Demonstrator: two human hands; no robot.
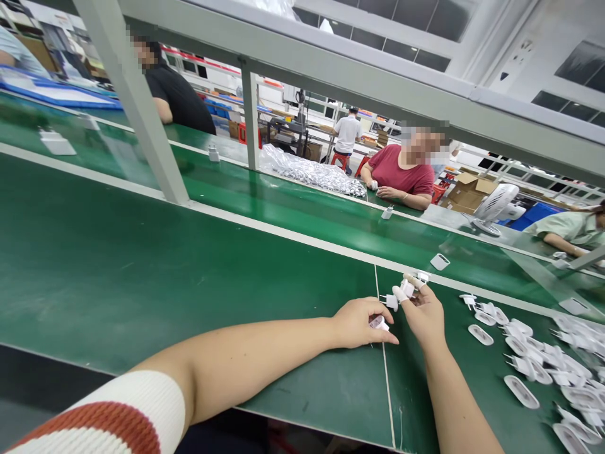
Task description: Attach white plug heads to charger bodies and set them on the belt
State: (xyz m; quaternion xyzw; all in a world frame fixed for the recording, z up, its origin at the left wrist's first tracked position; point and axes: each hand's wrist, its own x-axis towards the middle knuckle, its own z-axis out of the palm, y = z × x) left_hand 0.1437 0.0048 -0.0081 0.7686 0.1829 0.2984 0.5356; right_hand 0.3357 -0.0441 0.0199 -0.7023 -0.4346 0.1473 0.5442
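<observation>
My left hand [360,323] rests on the green table [142,271], its fingers curled round a small white plug part [379,323]. Close to its right, my right hand [423,310] is raised slightly, with white covers on the fingertips. It pinches another small white plug part [391,301] with metal pins. A heap of similar white plug parts [543,359] lies on the table to the right of my right hand.
A green conveyor belt [283,202] runs beyond the table, carrying single white pieces [439,261]. A grey metal frame post [142,126] stands at the left. Across the belt sit co-workers, one in a red shirt [401,173]. A white fan [494,208] stands at the right.
</observation>
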